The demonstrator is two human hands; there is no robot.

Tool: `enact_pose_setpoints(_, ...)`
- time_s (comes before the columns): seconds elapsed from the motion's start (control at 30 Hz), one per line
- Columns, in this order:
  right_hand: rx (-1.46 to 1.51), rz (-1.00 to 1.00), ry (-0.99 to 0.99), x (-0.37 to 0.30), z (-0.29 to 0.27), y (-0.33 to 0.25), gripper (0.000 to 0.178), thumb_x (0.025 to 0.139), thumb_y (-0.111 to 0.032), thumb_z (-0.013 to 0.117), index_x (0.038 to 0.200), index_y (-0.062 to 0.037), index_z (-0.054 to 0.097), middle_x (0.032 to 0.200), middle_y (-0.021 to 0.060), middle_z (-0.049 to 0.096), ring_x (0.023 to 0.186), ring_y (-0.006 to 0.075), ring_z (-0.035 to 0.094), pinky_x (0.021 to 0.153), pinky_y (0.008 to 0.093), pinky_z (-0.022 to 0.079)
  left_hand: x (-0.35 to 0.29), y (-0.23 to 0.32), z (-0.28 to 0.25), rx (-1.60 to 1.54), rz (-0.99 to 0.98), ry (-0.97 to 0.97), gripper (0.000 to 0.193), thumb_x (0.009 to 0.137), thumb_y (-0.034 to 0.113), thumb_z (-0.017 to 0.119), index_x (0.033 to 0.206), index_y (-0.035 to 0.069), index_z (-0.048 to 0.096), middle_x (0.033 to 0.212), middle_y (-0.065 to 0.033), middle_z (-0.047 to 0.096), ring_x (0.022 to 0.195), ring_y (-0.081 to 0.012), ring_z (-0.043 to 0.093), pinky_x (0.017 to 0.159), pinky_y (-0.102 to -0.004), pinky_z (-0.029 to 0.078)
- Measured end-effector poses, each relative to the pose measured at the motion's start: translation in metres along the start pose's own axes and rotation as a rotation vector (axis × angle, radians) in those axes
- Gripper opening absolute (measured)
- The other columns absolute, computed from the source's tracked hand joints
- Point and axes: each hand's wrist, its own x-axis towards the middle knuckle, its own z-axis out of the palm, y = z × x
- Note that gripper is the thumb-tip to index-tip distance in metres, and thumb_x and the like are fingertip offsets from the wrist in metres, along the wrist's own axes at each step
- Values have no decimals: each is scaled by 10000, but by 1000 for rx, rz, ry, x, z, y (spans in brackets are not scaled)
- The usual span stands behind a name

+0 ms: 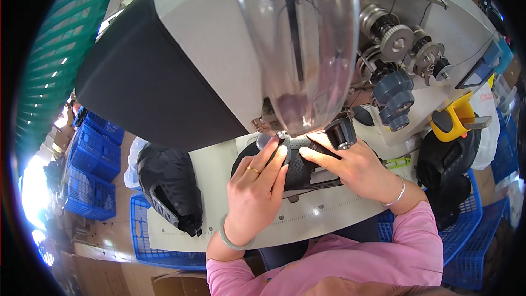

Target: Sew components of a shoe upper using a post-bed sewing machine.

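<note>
A black shoe upper (300, 169) with a textured, perforated surface lies on the white bed of a sewing machine (205, 77), under its needle area. My left hand (256, 189) is closed on the upper's left part, its fingertips close together beside the needle. From the right, my right hand (356, 167) holds the same piece, thumb and index finger pressed on it near the needle. Some of its fingers are hidden behind a dark machine part (341, 133). The needle itself is mostly hidden by the clear plastic guard (323, 77) and my fingers.
Stacked black uppers (170, 189) lie left of the bed; more black pieces (448, 156) sit at the right. A yellow holder (457, 118) and a green tool (396, 163) are near the machine's base. Blue baskets (139, 230) flank the table; blue crates (93, 156) stand farther left.
</note>
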Motion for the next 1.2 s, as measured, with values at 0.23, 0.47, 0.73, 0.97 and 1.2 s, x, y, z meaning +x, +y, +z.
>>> enact_pose_setpoints(0.23,56,22,28,3,-1,3,598,648,53,638,1225,-103,659,1191,141,637,1059,336,616,934,426,488,4,-1,4,52,22,19,283,774,11,716,1057,10,711,1109,-135,686,771,-280,635,721,-346,529)
enact_pose_setpoints(0.47,82,59,40,3,4,8,676,599,74,639,1233,-160,664,1181,119,648,1045,330,619,909,411,505,5,-3,7,71,36,29,274,781,20,711,1055,15,708,1100,-129,681,770,-277,629,707,-349,524)
enact_pose_setpoints(0.73,46,21,24,1,9,24,701,546,49,644,1197,-205,689,1156,89,672,1035,310,635,913,399,508,0,-1,11,141,50,33,309,780,20,704,1088,23,696,1120,-120,673,801,-283,632,721,-354,531)
enact_pose_setpoints(0.97,-68,-102,59,7,5,18,645,559,-3,656,1161,-228,709,1137,79,675,1031,292,643,902,409,507,1,2,6,90,11,34,340,762,-27,649,1097,15,691,1108,-159,665,851,-303,655,735,-369,541)
enact_pose_setpoints(1.2,-87,-79,85,4,15,17,501,648,-70,645,1127,-196,711,1145,101,647,1065,293,624,849,386,521,6,-8,-12,-286,-194,-35,299,758,-35,663,1050,0,717,983,-184,715,653,-249,633,621,-291,519)
